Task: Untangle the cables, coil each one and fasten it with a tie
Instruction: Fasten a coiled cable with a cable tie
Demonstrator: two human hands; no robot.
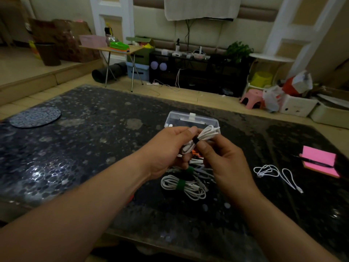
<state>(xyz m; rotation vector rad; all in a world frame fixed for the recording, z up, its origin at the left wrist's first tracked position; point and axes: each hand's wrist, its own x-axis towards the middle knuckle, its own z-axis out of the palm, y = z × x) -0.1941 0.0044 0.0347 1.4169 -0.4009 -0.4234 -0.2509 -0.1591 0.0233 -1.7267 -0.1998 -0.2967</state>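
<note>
Above the dark table [85, 148], both hands hold a coiled white cable [208, 132]. A black tie [196, 140] is wrapped around the coil's middle. My left hand [168, 148] grips the coil's lower end, and my right hand [222, 159] pinches it at the tie. Under the hands lies a pile of coiled white cables [181, 185], two of them bound with green ties [180, 184]. To the right on the table, a loose white cable [273, 172] lies uncoiled.
A clear plastic box [190, 120] stands just beyond the hands. A pink sticky-note pad [319, 159] with a pen across it lies at the right edge. A round dark mat [35, 117] lies at the far left. Furniture and clutter fill the floor beyond.
</note>
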